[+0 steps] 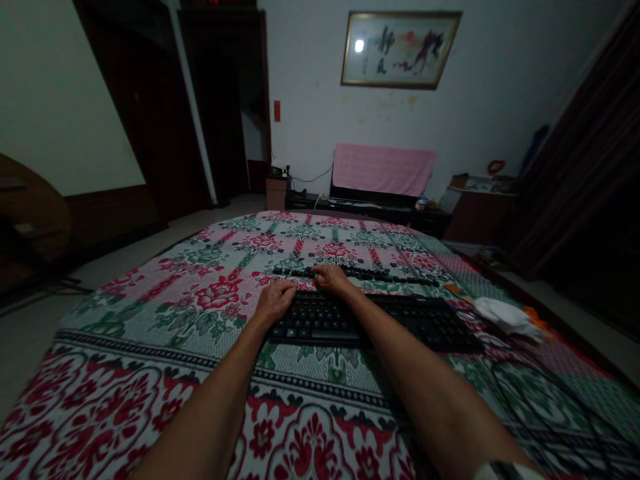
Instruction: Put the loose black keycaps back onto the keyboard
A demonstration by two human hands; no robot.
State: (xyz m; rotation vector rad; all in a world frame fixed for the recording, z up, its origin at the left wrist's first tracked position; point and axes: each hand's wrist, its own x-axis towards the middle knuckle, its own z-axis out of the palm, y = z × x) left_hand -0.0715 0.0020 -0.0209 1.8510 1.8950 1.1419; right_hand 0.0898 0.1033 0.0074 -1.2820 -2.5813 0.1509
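Observation:
A black computer keyboard (320,323) lies on the patterned bedspread in front of me. My left hand (276,300) is closed at its upper left corner, with the thumb toward the keys. Behind the keyboard runs an uneven row of small black keycaps (370,273). My right hand (331,279) reaches across the keyboard to this row, fingers bent and pinched at a keycap near its left part. The fingertips are small and dim in the view. My right forearm covers some keys in the middle of the keyboard.
A white crumpled cloth (505,315) and an orange item (537,321) lie right of the keyboard. A black cable (545,387) loops over the bedspread (200,373) at the right. Beyond the bed stands a screen under a pink cloth (383,168).

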